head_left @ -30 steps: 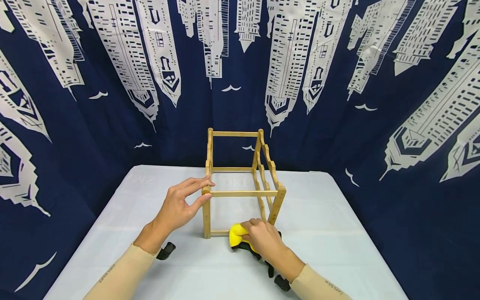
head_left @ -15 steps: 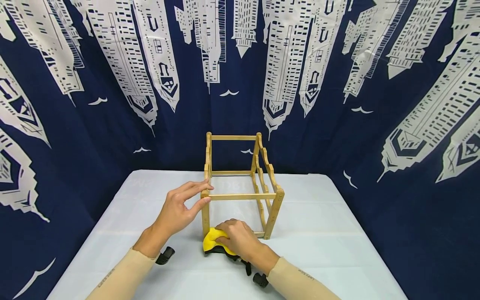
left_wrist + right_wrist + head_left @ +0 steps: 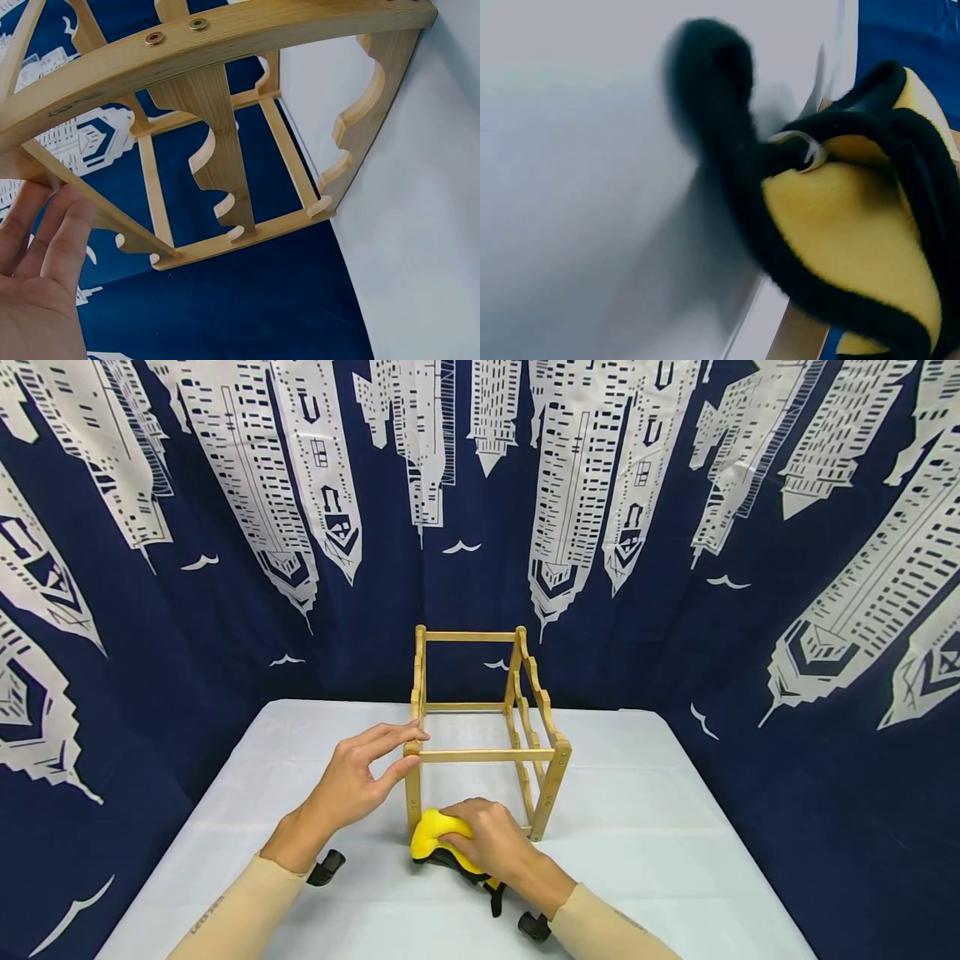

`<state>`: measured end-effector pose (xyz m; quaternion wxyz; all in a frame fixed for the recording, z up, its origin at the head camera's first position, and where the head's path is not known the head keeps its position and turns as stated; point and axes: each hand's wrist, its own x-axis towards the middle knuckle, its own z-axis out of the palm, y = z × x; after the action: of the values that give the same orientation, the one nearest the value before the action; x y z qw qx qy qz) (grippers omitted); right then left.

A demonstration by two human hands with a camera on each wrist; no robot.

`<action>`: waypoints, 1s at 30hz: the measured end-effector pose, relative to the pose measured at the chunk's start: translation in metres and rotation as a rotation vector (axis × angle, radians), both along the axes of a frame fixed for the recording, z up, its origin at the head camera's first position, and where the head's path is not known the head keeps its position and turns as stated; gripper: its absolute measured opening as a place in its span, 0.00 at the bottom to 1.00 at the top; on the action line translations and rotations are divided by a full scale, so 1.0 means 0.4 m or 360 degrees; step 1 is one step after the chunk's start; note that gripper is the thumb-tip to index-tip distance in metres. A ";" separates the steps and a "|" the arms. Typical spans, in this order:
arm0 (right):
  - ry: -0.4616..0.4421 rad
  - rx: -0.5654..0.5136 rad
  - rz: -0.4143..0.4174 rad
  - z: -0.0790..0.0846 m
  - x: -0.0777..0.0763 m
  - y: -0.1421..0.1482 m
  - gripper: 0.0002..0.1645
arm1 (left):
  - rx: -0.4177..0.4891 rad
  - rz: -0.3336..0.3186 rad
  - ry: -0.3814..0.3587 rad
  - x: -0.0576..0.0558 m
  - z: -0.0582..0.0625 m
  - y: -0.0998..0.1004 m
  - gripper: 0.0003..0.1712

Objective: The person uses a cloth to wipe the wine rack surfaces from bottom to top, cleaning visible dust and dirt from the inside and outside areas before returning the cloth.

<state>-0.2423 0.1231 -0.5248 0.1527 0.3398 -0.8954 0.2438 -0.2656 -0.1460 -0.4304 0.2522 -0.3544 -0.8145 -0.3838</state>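
Observation:
A wooden wine rack (image 3: 487, 756) with scalloped side rails stands on the table. In the head view my left hand (image 3: 360, 777) is at its near left top corner, fingertips over the top and thumb on the near side. The left wrist view shows these fingers (image 3: 64, 232) against the wood. My right hand (image 3: 491, 843) grips a bunched yellow cloth (image 3: 433, 833) with black edging, low at the front of the rack by its left leg. Up close in the right wrist view, the folded cloth (image 3: 847, 217) has a pale tag; the right fingers are hidden there.
A white cover lies over the table (image 3: 675, 860). Behind and beside it hangs a navy curtain (image 3: 480, 577) printed with white buildings and birds. Black wrist mounts (image 3: 326, 867) hang beneath both forearms.
My right hand has slid left with the cloth along the front of the rack, then slightly back right. The left hand stays at the same corner, and the rack has not shifted.

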 end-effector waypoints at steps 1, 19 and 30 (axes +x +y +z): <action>0.0038 -0.0043 0.0014 -0.002 0.001 0.003 0.22 | 0.0000 -0.0001 -0.0002 0.000 0.001 -0.001 0.22; 0.0824 -0.0815 0.0278 0.038 -0.006 -0.039 0.27 | -0.0016 -0.0060 -0.0086 0.002 0.007 -0.021 0.23; 0.0757 -0.0840 0.0231 0.044 -0.021 -0.083 0.28 | -0.0020 -0.0108 -0.0118 -0.002 0.013 -0.025 0.22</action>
<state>-0.2506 0.0900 -0.5070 0.4214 0.3986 -0.7146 0.3908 -0.2662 -0.1560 -0.4251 0.2063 -0.3689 -0.8132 -0.4000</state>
